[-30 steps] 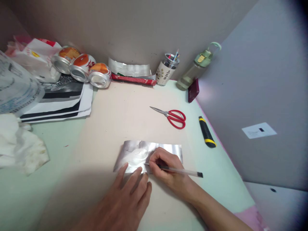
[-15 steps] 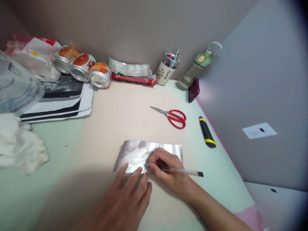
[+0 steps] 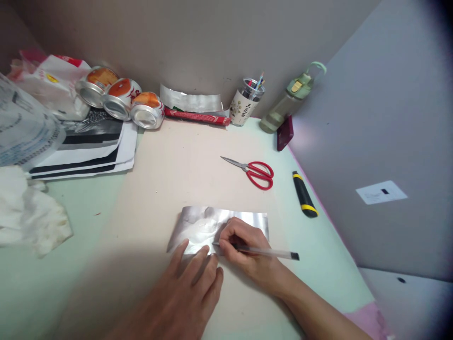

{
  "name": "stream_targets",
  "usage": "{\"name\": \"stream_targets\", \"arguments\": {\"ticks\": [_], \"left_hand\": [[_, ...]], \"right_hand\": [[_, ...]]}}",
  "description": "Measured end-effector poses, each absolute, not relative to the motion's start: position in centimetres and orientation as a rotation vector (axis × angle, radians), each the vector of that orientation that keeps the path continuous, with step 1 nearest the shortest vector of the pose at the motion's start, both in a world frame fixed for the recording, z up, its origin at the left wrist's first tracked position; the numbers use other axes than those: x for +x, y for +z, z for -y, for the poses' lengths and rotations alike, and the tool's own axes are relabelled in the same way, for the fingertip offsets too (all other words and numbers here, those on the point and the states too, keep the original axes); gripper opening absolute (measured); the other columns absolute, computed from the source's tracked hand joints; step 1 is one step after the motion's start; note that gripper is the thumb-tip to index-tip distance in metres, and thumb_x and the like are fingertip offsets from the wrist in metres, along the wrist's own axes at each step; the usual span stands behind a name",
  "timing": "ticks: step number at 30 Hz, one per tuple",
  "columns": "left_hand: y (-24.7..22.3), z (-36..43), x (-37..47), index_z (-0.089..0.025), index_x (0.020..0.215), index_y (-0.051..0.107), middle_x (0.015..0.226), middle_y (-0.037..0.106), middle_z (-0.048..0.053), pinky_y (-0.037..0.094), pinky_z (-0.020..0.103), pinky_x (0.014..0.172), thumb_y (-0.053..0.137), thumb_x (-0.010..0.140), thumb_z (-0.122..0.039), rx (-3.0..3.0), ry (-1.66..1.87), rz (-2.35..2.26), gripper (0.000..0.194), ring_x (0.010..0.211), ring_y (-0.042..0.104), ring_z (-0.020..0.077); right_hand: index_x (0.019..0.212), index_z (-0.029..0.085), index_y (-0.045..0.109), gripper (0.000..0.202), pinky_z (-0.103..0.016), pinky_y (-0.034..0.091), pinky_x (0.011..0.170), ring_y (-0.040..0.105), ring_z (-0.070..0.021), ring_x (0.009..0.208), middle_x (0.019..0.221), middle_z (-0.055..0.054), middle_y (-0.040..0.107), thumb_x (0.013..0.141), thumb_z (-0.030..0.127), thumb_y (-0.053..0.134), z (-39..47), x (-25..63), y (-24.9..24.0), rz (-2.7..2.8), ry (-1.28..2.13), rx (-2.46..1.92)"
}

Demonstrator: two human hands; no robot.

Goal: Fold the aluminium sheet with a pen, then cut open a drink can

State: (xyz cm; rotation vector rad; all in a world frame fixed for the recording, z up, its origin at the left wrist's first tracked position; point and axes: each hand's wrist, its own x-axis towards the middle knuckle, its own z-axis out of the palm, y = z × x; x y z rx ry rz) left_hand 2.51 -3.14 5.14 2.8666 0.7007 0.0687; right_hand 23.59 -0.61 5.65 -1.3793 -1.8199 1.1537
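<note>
A rectangular sheet of shiny silver metal [image 3: 198, 224] lies on the pale board, its surface dented and its left end curling a little. My left hand [image 3: 191, 283] rests with fingers spread, the fingertips on the sheet's near edge. In my right hand [image 3: 247, 245] is a pen [image 3: 272, 252] with a clear barrel and a black end cap. Its tip points left and meets the sheet just beyond my left fingertips. Part of the sheet's right side is hidden under my right hand.
Red-handled scissors [image 3: 260, 174] and a black-yellow utility knife [image 3: 305, 196] lie beyond my right hand. Along the wall stand cans [image 3: 147, 111], cut can strips [image 3: 198, 115], a pen jar [image 3: 245, 104] and a bottle [image 3: 285, 106]. Papers [image 3: 88, 158] and a white cloth [image 3: 31, 217] are left.
</note>
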Motion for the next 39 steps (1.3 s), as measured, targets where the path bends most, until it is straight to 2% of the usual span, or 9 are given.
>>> {"name": "stream_targets", "arguments": {"ticks": [11,24,33,39], "left_hand": [[5.1,3.1,2.3,-0.019,0.137,0.054,0.138,0.063,0.012,0.042,0.053,0.106,0.044,0.101,-0.043,2.863,0.07,-0.689,0.045,0.131,0.053,0.0293],[5.3,2.9,2.6,-0.017,0.131,0.059,0.133,0.067,0.01,0.052,0.055,0.099,0.033,0.104,-0.036,2.891,0.129,-0.684,0.042,0.126,0.059,0.0303],[5.4,3.1,2.4,-0.016,0.133,0.056,0.135,0.065,0.01,0.048,0.058,0.102,0.032,0.105,-0.035,2.896,0.115,-0.662,0.042,0.13,0.056,0.0314],[5.4,2.9,2.4,-0.016,0.133,0.057,0.134,0.066,0.01,0.047,0.058,0.101,0.034,0.105,-0.034,2.904,0.144,-0.66,0.04,0.129,0.056,0.0318]], "right_hand": [[0.075,0.021,0.054,0.017,-0.027,0.037,0.06,0.048,-0.0136,0.068,0.075,0.001,0.054,0.091,0.015,0.054,0.7,23.8,5.8,1.86,1.139,-1.385],[0.075,0.02,0.053,0.017,-0.026,0.035,0.06,0.047,-0.0126,0.068,0.075,0.001,0.053,0.09,0.012,0.055,0.6,23.9,5.9,1.873,1.17,-1.339],[0.071,0.019,0.055,0.02,-0.026,0.031,0.054,0.043,-0.0114,0.057,0.062,0.003,0.053,0.091,0.022,0.06,-0.2,25.3,5.4,1.336,1.487,-1.259],[0.073,0.019,0.056,0.02,-0.026,0.032,0.057,0.045,-0.0124,0.061,0.064,0.003,0.053,0.091,0.024,0.061,0.0,25.4,5.3,1.325,1.472,-1.238]]}}
